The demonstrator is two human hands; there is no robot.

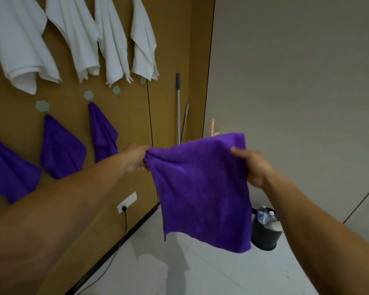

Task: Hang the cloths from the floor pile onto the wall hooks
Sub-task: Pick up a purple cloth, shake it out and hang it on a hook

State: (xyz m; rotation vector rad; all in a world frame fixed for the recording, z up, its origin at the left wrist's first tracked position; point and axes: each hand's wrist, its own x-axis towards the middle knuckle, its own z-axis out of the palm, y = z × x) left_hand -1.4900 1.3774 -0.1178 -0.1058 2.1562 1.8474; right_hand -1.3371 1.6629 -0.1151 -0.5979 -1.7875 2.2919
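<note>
- Person is holding one purple cloth (202,188) up in the air, spread between both hands, in front of the right edge of the brown panel (170,50).
- Left hand (136,156) is bunching one top corner in curled fingers; the grip looks tight.
- Right hand (249,167) is pinching the other top corner, thumb lying on the front; the fingers behind are hidden.
- Three purple cloths (62,147) are hanging along the panel's lower row and white towels (115,39) above. Floor pile is not showing.
- Two hooks (116,89) near the panel's right edge are looking free.
- Risks, as I judge them:
  - towel hems are hanging just over those hooks and could get snagged or pulled down;
  - the small hook is offering little hold, so a loosely bunched corner could slide off;
  - the mop poles (178,107) are leaning near and a swinging cloth could tip them.
</note>
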